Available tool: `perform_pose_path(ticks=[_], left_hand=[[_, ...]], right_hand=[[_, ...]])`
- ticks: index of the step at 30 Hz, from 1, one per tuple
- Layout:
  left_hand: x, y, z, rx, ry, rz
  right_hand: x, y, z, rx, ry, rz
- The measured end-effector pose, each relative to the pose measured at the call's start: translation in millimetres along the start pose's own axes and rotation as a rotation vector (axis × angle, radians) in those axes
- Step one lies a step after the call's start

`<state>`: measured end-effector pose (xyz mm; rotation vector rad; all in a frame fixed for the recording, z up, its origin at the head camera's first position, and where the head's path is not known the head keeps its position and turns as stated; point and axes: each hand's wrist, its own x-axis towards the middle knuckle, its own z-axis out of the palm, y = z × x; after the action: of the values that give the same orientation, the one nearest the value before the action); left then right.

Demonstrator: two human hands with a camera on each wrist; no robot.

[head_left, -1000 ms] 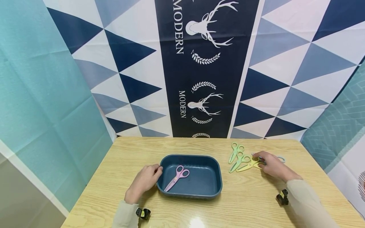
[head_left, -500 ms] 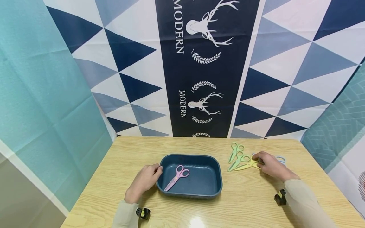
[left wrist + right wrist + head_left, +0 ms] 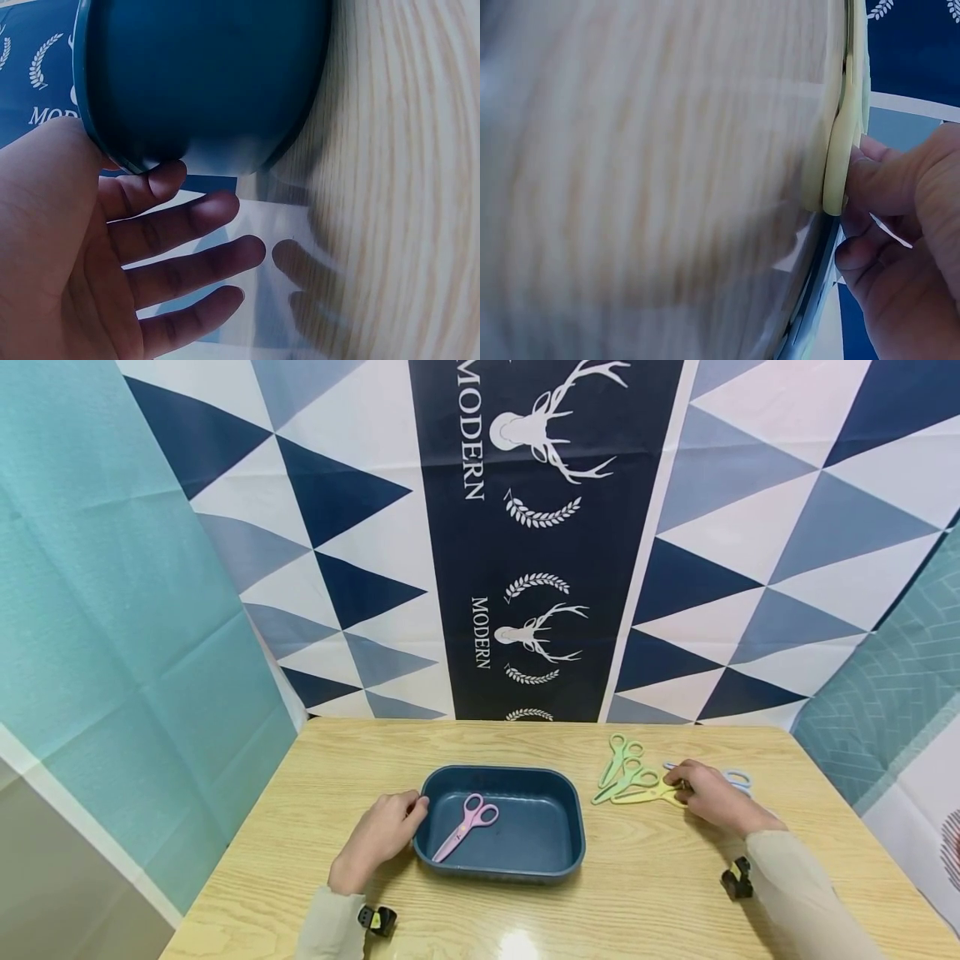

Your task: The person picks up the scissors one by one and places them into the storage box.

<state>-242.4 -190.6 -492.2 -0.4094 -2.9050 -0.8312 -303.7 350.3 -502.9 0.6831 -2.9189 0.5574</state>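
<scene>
My left hand [image 3: 381,833] holds the left rim of a dark blue rectangular tray [image 3: 534,837]. In the left wrist view its thumb is at the rim, its index finger touches the outer wall of the tray [image 3: 202,82], and the other fingers spread loosely. Inside the tray lies a pair of pink scissors [image 3: 452,842]. Over at the right, my right hand [image 3: 716,797] pinches the handle of yellow scissors [image 3: 643,795] lying on the table. The right wrist view shows the thumb against the yellow handle [image 3: 840,161]; the fingertips behind it are partly hidden.
Two pairs of green scissors, one farther back [image 3: 615,764] and one nearer [image 3: 622,785], lie left of the yellow pair. Light blue scissors [image 3: 738,778] are partly covered by my right hand. A patterned cloth [image 3: 525,610] hangs behind the wooden table [image 3: 645,893].
The yellow scissors have slid a little to the left with my right hand. The nearer green pair has shifted left and turned slightly. My left hand and the tray stay put.
</scene>
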Motion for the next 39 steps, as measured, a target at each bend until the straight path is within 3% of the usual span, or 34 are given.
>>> perform_pose_path(ticks=[10,32,39], left_hand=[[-2.1,0.5,-1.1,-0.015,0.003,0.003],[-0.9,0.5,-0.4,-0.015,-0.004,0.002],[-0.9,1.0,0.0,-0.004,0.009,0.007]], right_hand=[[-1,2,-0.1,0.034,-0.066,0.018],[-12,-2,-4.9,-0.001,0.007,-0.03],[-13,-5,-8.2,0.0,-0.01,-0.021]])
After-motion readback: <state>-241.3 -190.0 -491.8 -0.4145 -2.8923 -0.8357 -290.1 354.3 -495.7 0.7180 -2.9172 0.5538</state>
